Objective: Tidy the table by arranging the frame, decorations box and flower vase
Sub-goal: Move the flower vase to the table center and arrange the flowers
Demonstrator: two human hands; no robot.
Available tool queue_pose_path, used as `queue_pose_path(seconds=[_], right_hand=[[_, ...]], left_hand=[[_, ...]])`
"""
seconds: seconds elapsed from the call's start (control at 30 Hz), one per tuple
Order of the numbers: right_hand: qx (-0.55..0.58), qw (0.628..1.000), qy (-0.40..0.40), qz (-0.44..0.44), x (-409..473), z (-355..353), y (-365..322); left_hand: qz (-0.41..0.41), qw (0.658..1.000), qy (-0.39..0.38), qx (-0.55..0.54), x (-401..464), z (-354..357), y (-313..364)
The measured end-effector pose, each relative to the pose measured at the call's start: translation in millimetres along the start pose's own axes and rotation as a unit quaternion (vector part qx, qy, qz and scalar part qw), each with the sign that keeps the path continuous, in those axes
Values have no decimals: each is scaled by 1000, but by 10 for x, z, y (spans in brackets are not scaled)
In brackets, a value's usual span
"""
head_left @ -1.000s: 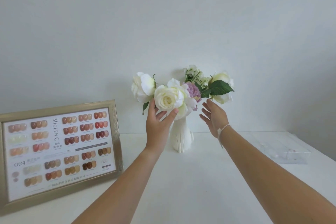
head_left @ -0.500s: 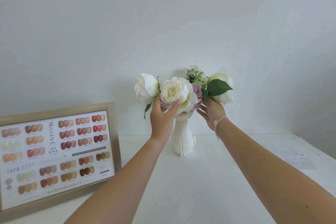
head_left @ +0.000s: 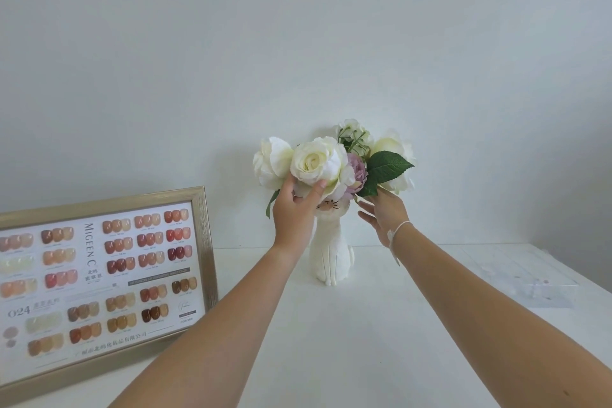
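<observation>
Cupping white rose from below, left hand grips bloom, centre of picture. Right hand open, fingers spread under green leaf. Flower vase upright, centre, far table edge by wall. Judged: blooms soft, top-heavy; vase likely ceramic, fragile, tippable; hold at narrow body, not flowers.
</observation>
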State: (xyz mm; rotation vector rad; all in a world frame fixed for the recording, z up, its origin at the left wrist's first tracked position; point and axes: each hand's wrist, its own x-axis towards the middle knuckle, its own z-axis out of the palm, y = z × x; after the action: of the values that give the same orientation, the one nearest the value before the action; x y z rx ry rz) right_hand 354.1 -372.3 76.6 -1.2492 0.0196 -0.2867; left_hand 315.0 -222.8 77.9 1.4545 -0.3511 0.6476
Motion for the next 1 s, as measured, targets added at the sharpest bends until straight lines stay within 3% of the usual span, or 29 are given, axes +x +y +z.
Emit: queue_pose_path(seconds=[0.2,0.4,0.53,0.67,1.0], right_hand=[[64,998,30,3,-115,-286,101],[146,988,46,-3,-180,-319,104],[181,983,20,-22,-203,-249,52],[204,978,23,-30,-221,-229,41],[153,987,12,-47,-277,-130,-12]], left_hand=[[-19,999,5,-27,-196,-289,-157],[-95,983,83,-133,-249,-398,-227],[-77,979,58,-179,-119,-336,-90],[-38,986,14,-162,-94,-277,11],[-24,994,-3,-109,4,-202,70]])
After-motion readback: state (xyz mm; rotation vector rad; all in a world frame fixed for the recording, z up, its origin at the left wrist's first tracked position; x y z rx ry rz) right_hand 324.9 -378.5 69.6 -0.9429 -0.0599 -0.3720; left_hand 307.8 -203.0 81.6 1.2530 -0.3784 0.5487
